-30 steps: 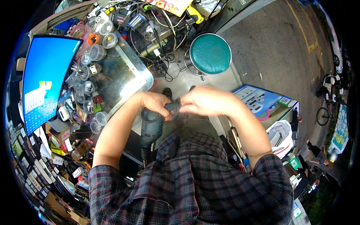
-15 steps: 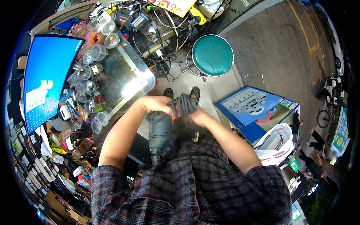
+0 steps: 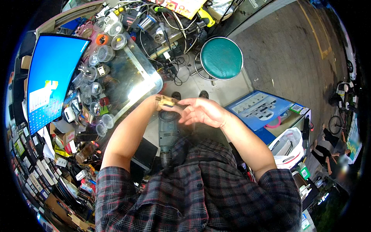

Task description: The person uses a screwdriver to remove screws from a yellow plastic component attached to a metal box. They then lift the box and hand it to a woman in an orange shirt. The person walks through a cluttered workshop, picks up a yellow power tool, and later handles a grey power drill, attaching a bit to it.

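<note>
A grey-green power drill [image 3: 169, 133] lies below my hands, its dark chuck [image 3: 166, 157] pointing back toward my checked shirt. What supports the drill is hidden. Just beyond its rear end, my left hand [image 3: 157, 103] is bent inward at the wrist with its fingers closed. A small yellow-brown piece [image 3: 167, 102] shows in that hand; its kind is unclear. To the right, my right hand [image 3: 205, 112] is open, palm partly up and fingers apart, holding nothing. Its fingertips reach close to the left hand; whether they touch it, I cannot tell.
Left of my arm, a glass-topped counter [image 3: 133, 73] carries round plastic tubs [image 3: 105, 53] and a lit monitor [image 3: 58, 79]. A green round stool [image 3: 221, 58] stands ahead. On the right are a blue-topped case [image 3: 255, 112] and a white plastic bag [image 3: 290, 145].
The coiled grey cord between my hands is no longer visible. My right hand has opened and turned its palm up. A yellow-brown piece now shows in my left hand.
</note>
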The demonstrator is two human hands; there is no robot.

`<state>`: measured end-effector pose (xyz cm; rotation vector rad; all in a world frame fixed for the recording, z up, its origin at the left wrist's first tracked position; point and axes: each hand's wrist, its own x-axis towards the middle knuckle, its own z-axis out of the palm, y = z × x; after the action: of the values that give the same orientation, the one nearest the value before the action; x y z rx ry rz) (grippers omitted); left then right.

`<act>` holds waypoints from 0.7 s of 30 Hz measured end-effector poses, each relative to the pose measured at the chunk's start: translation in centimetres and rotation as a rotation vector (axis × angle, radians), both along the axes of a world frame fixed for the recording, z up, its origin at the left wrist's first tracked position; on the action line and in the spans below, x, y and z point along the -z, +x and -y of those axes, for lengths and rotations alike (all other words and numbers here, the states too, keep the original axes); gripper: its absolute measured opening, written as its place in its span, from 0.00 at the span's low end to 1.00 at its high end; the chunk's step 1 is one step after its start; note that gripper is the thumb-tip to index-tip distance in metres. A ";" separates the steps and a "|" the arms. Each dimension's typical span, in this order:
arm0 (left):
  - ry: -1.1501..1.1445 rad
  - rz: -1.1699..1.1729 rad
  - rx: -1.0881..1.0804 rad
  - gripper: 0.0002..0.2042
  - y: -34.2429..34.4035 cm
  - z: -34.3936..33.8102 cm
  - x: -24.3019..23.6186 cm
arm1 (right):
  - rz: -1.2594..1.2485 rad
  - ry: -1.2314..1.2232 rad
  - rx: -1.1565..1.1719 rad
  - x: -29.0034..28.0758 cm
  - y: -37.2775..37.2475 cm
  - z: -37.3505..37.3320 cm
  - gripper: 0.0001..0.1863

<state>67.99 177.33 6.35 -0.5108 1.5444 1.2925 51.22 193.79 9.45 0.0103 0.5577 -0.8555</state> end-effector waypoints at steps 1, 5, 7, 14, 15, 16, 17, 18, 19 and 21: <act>0.162 0.006 -0.135 0.28 1.9 -0.2 2.5 | -0.253 -0.020 -0.031 -0.6 1.2 -0.1 0.26; 0.453 0.050 -0.627 0.33 4.3 -2.4 6.1 | -1.166 -0.538 -0.366 -2.9 4.8 0.1 0.18; 0.420 -0.009 -0.566 0.34 4.8 -1.9 5.6 | -1.461 -0.775 0.000 -1.4 7.2 -0.6 0.13; 0.619 0.027 -0.567 0.30 5.9 -1.0 6.7 | -1.690 -1.017 -0.146 -0.6 6.9 -0.6 0.18; 0.642 -0.144 -0.605 0.29 6.8 -1.1 6.8 | -1.678 -1.031 -0.211 -0.9 6.5 -0.5 0.21; 0.662 -0.315 -0.641 0.28 7.8 -1.1 6.9 | -1.665 -1.046 -0.275 -1.3 6.0 -0.4 0.25; 0.720 -0.191 -0.739 0.27 8.1 -1.1 7.4 | -1.650 -1.062 -0.340 -1.6 5.5 -0.3 0.28; 0.773 -0.064 -0.846 0.26 7.8 -1.0 7.0 | -1.625 -1.098 -0.361 -1.6 5.0 -0.3 0.34; 0.814 0.060 -0.956 0.24 7.6 -0.8 6.6 | -1.602 -1.096 -0.366 -1.3 4.8 -0.3 0.33; 0.746 0.174 -1.080 0.23 6.6 -1.1 4.8 | -1.560 -1.087 -0.377 -0.6 4.4 -0.4 0.31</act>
<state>74.63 178.46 1.58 -0.9657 0.4678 2.3937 55.67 194.16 10.09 -1.8220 1.3794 -0.5569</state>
